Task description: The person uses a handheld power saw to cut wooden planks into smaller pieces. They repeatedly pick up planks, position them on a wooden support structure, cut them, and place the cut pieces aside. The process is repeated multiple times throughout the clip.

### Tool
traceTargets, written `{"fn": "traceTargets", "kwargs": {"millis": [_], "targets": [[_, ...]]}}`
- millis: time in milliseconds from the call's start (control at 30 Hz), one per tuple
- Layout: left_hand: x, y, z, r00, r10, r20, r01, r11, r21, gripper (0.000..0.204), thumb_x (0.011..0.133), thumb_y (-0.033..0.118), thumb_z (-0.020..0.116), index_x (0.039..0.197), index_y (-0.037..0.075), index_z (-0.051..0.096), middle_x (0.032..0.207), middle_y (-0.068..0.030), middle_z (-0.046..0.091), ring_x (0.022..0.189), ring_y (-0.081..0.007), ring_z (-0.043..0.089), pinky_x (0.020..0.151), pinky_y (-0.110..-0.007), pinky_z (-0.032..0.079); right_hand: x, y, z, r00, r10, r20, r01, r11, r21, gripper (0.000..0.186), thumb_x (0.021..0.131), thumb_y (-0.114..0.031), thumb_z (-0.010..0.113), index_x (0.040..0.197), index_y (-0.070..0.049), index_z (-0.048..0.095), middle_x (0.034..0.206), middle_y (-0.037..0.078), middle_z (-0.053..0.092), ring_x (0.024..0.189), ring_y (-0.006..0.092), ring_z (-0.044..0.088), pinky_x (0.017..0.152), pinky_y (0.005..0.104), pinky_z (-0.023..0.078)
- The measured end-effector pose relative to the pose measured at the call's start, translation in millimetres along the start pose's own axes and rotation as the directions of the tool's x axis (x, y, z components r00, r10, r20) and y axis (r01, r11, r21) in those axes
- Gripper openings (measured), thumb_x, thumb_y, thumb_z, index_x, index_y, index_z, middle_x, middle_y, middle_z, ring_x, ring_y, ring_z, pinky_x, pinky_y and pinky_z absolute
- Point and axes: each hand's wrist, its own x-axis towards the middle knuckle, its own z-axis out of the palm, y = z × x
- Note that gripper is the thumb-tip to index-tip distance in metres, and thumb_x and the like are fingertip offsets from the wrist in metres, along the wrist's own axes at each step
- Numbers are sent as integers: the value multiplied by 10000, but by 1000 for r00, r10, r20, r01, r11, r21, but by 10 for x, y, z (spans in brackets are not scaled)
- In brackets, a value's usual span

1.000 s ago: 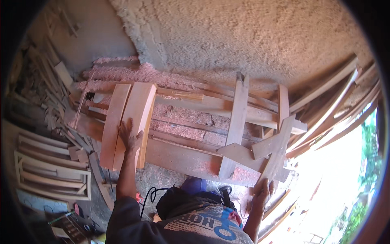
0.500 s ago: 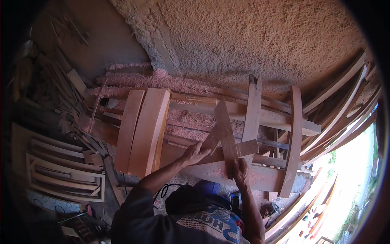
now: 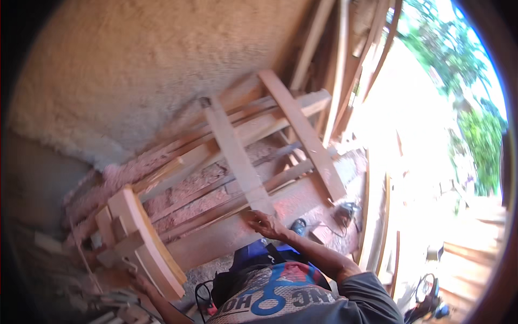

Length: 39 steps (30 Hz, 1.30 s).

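Observation:
My right hand [image 3: 268, 224] is at the near end of a straight wooden plank [image 3: 233, 154] that lies across the long beams of the bench. Its fingers look spread, and I cannot tell whether they touch the plank. At the lower left, my left hand [image 3: 139, 282] is blurred beside a stack of thick boards [image 3: 154, 245]. Short crossed pieces of wood [image 3: 120, 244] rest over those boards, close above the left hand. Its fingers are too smeared to show a grip.
A curved wooden piece [image 3: 302, 132] crosses the beams farther right. Pink shavings [image 3: 186, 189] fill the gaps between beams. A power tool [image 3: 346, 213] with a cord sits past the bench's right end. Long curved timbers [image 3: 337, 70] lean on the wall. Scrap wood lies lower left.
The view has swung to the right. My hands have moved apart, and the wood pieces they held over the bench are gone from there. Crossed pieces now lie on the left boards.

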Motion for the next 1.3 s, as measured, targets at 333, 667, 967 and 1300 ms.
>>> {"fn": "traceTargets", "kwargs": {"millis": [333,667,967,1300], "targets": [[78,1560,629,854,471,-221,-404,868,290,483,1009,292,619,1401,13,575,1304,-241,637,1167,-388,633,1000,-479,495,-1232,665,-241,853,320,-412,-244,943,226,516,1009,-375,585,1399,-38,563,1169,238,718,1091,363,703,940,424,546],[-2736,3787,1585,-132,909,396,-923,33,-384,524,1006,233,600,1466,4,500,1512,-268,455,1410,-417,427,1161,-514,342,-2489,2395,263,219,726,-652,-115,682,722,446,1001,-288,587,1337,5,602,1012,142,734,834,229,717,738,368,577],[-5037,3807,2200,-358,305,883,-934,-128,-334,1034,860,407,775,1600,-53,218,1643,-319,228,1530,-465,229,1255,-496,188,-3079,4646,1524,-163,975,154,379,-82,922,309,1003,-190,596,1260,-28,648,851,64,670,614,143,611,493,300,498],[-5713,3605,2208,79,197,977,-995,81,64,984,932,199,723,1634,-7,65,1585,-146,353,1452,-232,329,1187,-369,285,-3326,7094,2434,-244,924,293,292,-218,931,726,879,-345,769,1455,1,494,1330,201,659,1174,300,652,996,403,504]]}}
